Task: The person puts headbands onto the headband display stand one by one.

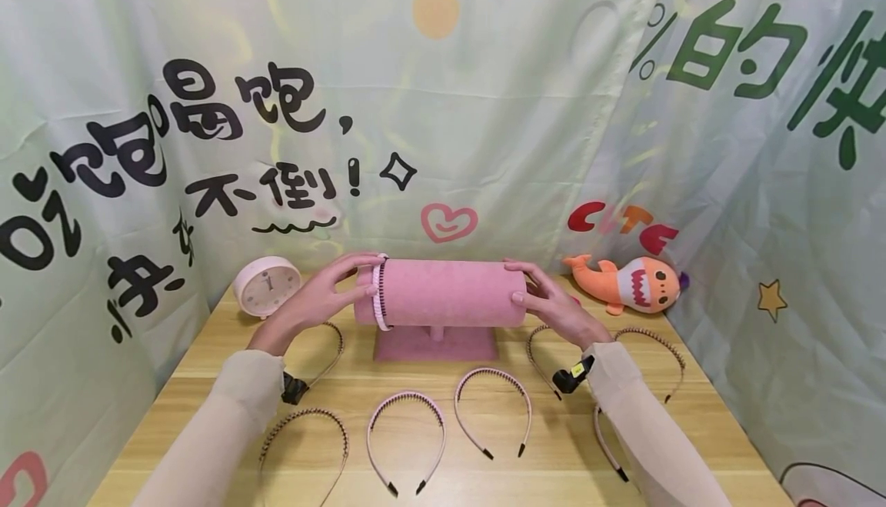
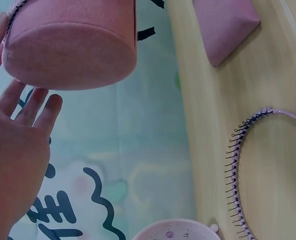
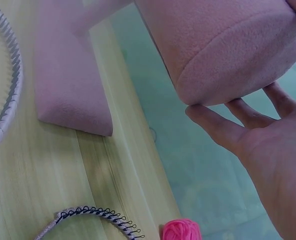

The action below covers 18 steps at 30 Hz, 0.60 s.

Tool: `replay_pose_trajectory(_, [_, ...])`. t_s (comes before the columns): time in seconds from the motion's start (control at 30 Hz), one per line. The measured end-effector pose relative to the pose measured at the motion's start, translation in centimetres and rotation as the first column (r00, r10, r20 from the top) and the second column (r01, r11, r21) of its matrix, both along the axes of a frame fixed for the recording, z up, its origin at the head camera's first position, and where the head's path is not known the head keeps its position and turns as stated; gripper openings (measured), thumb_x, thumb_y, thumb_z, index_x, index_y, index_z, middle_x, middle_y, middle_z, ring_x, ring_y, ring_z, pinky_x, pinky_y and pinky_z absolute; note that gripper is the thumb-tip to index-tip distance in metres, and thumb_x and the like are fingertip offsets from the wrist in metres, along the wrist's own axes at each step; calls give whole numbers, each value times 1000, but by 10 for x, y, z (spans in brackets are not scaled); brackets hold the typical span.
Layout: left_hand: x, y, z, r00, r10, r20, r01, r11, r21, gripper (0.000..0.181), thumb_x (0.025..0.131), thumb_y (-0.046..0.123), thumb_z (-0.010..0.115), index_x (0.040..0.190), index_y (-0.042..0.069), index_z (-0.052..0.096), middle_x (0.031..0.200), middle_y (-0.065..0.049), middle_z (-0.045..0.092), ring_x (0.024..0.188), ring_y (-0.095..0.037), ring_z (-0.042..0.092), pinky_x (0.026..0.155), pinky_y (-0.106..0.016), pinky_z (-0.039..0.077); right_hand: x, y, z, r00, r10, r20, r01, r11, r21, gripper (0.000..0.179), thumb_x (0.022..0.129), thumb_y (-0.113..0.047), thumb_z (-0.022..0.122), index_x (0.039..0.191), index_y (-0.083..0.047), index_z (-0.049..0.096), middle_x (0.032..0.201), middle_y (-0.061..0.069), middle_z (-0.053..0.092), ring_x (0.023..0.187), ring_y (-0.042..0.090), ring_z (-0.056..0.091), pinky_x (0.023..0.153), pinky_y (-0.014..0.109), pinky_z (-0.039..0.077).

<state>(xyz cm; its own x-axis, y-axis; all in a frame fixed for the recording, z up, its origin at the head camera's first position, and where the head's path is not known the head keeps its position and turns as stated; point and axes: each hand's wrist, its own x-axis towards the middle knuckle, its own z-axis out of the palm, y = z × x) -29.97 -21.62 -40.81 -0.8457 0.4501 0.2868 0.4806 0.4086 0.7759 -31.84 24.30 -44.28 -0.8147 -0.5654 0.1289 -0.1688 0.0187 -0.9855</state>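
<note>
Pink plush is covering the roll [image 1: 450, 293] at mid-frame; the right hand [image 1: 559, 311] is gripping its right end, the left hand [image 1: 321, 295] is holding the white headband [image 1: 378, 311] around it, probably light, springy, best pinched edgewise.

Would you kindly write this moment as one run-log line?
left hand: holds stand, left end | right hand: holds stand, right end | white headband: around stand, by left hand | other headbands: on table

Wooden table [image 1: 554, 476] with headbands [image 1: 408, 395], pink stand [image 1: 436, 345], clock [image 1: 266, 285], orange plush [image 1: 626, 284]
</note>
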Motion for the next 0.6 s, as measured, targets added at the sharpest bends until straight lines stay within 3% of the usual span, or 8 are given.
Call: replay_pose_trajectory(0.6, [-6,24,3,999,30,-34,-32,998,-56,49,102,38,78,149,34,65,163,3,55,157,-28,41,132,-65,26,0,1,0,1000,-7,-4,7,1000,12,55,113,-11,56,164,-21,38,183,3,10,161,28,28,109,28,56])
